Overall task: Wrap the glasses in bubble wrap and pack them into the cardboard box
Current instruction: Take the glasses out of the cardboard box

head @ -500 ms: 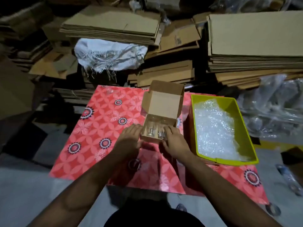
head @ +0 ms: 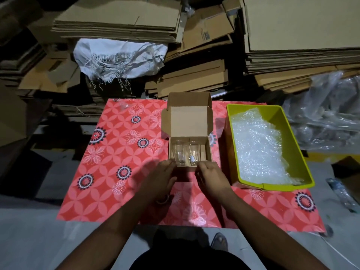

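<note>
left hand [head: 162,179] resting at near-left corner of cardboard box [head: 190,121], fingers loosely bent, grip hard to tell | right hand [head: 209,172] at near-right corner, fingers curled on the front edge | two bare glasses [head: 186,153] inside, just past both hands, see-through, outlines murky | bubble wrap [head: 257,145] in yellow-green bin [head: 272,187], right of right hand | all on red flowery counter [head: 116,152]

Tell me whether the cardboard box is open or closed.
Open: the cardboard box has its lid flap standing up at the back, and two glasses show inside.
</note>
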Tool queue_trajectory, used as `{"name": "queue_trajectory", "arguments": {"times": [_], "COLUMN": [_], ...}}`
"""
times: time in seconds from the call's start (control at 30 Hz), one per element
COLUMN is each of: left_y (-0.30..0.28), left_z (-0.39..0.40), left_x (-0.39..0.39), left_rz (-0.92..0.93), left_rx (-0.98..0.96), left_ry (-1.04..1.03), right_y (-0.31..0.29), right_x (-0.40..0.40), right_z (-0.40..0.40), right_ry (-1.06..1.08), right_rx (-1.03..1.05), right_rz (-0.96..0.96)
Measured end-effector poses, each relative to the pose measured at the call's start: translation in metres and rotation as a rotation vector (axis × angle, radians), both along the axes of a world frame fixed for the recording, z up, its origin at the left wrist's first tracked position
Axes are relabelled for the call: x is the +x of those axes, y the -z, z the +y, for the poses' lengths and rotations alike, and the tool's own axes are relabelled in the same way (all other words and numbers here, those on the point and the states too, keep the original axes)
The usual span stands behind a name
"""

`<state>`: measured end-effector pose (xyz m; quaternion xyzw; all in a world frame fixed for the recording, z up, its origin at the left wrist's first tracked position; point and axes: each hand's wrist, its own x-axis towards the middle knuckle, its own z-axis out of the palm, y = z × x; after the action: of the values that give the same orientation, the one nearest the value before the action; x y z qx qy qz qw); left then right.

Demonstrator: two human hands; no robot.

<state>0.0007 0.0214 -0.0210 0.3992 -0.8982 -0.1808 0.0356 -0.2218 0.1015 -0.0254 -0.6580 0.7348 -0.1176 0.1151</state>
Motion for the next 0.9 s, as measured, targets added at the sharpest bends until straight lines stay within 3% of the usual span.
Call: {"name": "queue_trajectory", "arguments": {"times": [0.27,0.53,0.9], "left_y": [0.01,0.007,-0.007], "left_z": [0.022,0.025,0.003], "left_x": [0.002,-0.006,-0.018], "left_rz": [0.125,0.187,0.267], "left_rx": [0.049,0.045,0.039], "left_ry": [-0.059,-0.119,-0.17], "right_y": [-0.013,-0.024,-0.014], "right_x": [0.008,0.008,0.023], "right_z": [0.012,-0.011,-0.081], "right_ry": [-0.023,0.043,0.457], "right_rx": [0.032,-0.029,0.187], "right_rz": [0.062,-0.035,-0.157]}}
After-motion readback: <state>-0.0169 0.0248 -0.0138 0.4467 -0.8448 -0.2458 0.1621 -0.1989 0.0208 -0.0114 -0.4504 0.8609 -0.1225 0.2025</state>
